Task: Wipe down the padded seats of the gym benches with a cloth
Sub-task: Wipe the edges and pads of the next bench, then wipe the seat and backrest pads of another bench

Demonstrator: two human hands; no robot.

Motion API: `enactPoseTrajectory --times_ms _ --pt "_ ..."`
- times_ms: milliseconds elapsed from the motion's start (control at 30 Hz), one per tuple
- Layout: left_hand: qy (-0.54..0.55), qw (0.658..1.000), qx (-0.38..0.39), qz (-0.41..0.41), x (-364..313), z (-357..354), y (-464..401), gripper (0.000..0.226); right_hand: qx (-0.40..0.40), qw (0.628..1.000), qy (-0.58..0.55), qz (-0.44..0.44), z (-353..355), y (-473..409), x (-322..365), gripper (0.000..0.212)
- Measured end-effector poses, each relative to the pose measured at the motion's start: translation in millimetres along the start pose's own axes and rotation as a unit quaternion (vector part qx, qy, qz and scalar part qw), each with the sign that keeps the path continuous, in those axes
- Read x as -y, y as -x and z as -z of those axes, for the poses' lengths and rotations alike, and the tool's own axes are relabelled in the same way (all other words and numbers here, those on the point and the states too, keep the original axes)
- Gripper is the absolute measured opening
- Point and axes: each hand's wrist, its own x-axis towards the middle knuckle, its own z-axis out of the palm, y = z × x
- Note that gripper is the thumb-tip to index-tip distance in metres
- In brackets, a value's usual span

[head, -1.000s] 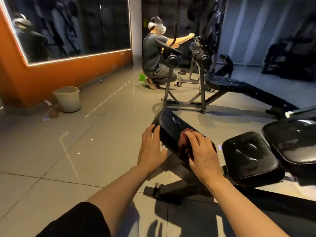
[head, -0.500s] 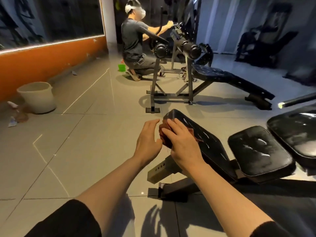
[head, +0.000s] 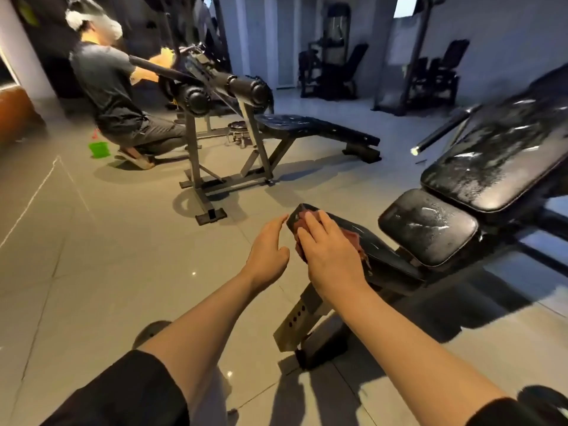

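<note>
Wiping the bench pad with a cloth

Right hand presses the cloth flat onto the pad; left hand, fingers relaxed and empty, hovers just beside it.

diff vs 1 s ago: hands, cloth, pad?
The right hand slid the cloth from mid-pad up to the far end of the pad. The left hand came off the pad's edge and now hovers beside it, fingers straight. The camera panned right. Unchanged: right hand presses the cloth flat; the seat is untouched; the other person keeps crouching.
</note>
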Motion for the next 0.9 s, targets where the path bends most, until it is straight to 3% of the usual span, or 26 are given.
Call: enactPoseTrajectory --times_ms 233,433,633,767,900 --pt "0.03 0.995 0.092 -0.041 33 26 -31 0.073 0.071 0.988 0.131 -0.034 -4 -39 42 0.055" --pt "0.085 0.975 0.188 -0.084 39 34 -45 0.067 0.014 0.985 0.14 -0.1 -7 -2 52 0.054" --pt "0.121 0.957 0.231 -0.126 57 47 -57 0.066 0.078 0.971 0.174 -0.142 -39 -62 79 0.064" --pt "0.067 0.95 0.268 -0.145 66 66 -74 0.069 0.093 0.962 0.186 -0.175 -33 -49 89 0.068" --pt "0.017 0.943 0.284 -0.173 67 78 -85 0.075 0.025 0.95 0.169 -0.263 -30 -24 101 0.071"
